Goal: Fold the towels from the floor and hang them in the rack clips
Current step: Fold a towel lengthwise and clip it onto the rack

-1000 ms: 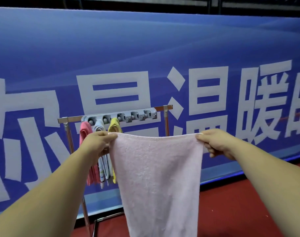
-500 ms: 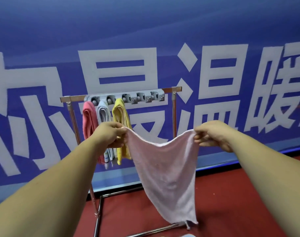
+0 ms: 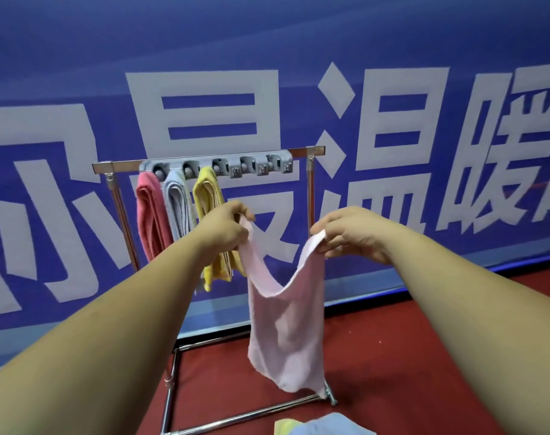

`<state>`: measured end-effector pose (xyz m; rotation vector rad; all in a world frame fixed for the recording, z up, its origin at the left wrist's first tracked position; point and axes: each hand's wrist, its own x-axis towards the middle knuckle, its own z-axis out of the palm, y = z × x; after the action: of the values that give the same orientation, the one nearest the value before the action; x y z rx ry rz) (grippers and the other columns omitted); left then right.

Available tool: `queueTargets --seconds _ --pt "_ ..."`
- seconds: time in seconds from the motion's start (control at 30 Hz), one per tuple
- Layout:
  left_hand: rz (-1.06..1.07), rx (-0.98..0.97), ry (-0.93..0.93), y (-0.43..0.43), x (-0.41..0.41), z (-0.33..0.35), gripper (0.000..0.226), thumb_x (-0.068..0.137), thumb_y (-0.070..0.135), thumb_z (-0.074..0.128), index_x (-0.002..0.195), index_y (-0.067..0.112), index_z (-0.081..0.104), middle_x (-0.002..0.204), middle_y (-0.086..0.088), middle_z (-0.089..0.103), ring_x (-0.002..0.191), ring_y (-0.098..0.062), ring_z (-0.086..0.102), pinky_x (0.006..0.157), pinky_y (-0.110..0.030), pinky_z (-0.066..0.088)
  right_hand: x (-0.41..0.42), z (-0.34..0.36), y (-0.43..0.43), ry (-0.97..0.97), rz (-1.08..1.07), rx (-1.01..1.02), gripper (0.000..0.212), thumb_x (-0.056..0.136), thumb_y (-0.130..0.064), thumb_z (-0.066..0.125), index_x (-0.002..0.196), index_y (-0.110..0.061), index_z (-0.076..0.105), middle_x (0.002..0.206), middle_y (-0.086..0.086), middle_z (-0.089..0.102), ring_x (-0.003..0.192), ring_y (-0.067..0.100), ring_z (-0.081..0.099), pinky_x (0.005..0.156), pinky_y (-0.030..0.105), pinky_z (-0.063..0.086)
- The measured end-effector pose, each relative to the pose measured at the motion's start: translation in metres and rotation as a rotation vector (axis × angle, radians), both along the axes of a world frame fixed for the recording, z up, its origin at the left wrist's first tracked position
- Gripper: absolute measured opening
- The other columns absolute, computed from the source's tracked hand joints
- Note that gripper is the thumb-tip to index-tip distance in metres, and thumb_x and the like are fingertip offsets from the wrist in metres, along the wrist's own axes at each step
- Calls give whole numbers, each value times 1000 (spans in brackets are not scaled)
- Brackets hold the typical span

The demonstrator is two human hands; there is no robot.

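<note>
**Pale pink towel held up by two corners, hanging long-ways down**

So the pale pink towel (image 3: 286, 334) is up in the air in front of the rack (image 3: 123, 167), a bit right of centre. Its long axis runs pretty much straight up and down, with the bottom end pointing at the red floor (image 3: 392, 356) and dangling just in front of the rack's base bar. The top edge isn't pulled tight at all; it droops in a deep U between the two hands. The fabric looks soft and terry-like, slack and a bit rumpled, with a ragged-looking lower hem and one single layer showing.

The left hand (image 3: 225, 227) pinches the top left corner, fingers curled around it. The right hand (image 3: 355, 237) pinches the top right corner the same way, with a little flap of the edge poking out past the fingertips.

Behind it, the grey clip strip (image 3: 254, 166) on the top bar holds three folded towels side by side: a rose-pink towel (image 3: 149, 215), a grey-blue towel (image 3: 178, 208) and a yellow towel (image 3: 209, 202). The clips to the right of them are free. The left hand partly covers the yellow one.

There's more blue and yellow cloth (image 3: 327, 426) at the bottom edge of the view, and a big blue banner (image 3: 298, 42) with white characters behind everything.
</note>
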<state>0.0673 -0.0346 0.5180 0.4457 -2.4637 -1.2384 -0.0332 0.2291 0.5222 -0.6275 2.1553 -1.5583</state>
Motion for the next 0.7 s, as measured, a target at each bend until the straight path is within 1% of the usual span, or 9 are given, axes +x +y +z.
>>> queueTargets --seconds 0.03,0.07,0.13,0.23,0.33,0.43,0.53,0.6,0.7 --pt "-45 -13 -20 2 -2 1 45 83 -14 55 105 23 69 104 -12 67 87 -33 68 75 -46 65 4 1 -4 -12 62 6 31 89 10 55 110 0 76 112 31 76 100 30 78 105 46 58" --pt "-88 -22 -36 5 -3 3 50 81 -14 55 107 27 70 103 -10 68 86 -32 67 76 -46 64 8 1 -8 -5 117 17 31 90 11 56 112 0 75 114 29 76 102 28 78 104 44 58" --pt "-155 -19 -50 10 -6 6 51 77 -9 59 109 28 72 96 -6 70 82 -28 65 75 -42 58 13 -1 -16 64 181 33 24 91 8 67 111 -2 76 110 22 79 101 24 79 94 37 64" --pt "-223 44 -68 19 -8 8 44 77 -10 68 112 17 73 92 -10 73 83 -26 66 78 -41 55 16 -5 -29 158 180 12 12 97 0 68 104 -2 76 96 19 81 89 25 80 81 35 65" --pt "-289 108 -76 26 -7 8 38 88 -20 65 118 4 69 88 -12 73 79 -23 67 77 -37 57 17 -8 -37 191 157 0 9 101 -7 67 105 -1 72 91 16 82 87 29 81 78 39 65" --pt "-329 168 -79 25 -8 6 35 90 -20 63 118 2 69 92 -16 72 84 -26 67 80 -38 57 19 -14 -41 205 131 -3 7 101 -9 68 104 -4 64 87 18 81 79 30 80 71 38 64" --pt "-371 204 -99 26 -8 4 34 93 -17 62 120 1 69 96 -17 74 87 -25 70 76 -33 58 20 -17 -42 229 132 10 14 102 -11 69 99 -10 55 83 21 80 70 31 77 63 37 61" --pt "-422 225 -123 29 -6 5 34 95 -17 59 124 -3 67 102 -19 75 89 -23 73 74 -29 59 18 -20 -43 261 116 52 19 100 -14 71 98 -11 52 77 17 79 63 28 74 60 37 59" --pt "-484 262 -164 31 -5 5 32 97 -15 58 127 -6 66 107 -20 75 90 -22 74 76 -27 60 13 -22 -40 359 67 157 28 92 -29 79 106 -17 58 72 8 74 58 20 64 57 34 53"
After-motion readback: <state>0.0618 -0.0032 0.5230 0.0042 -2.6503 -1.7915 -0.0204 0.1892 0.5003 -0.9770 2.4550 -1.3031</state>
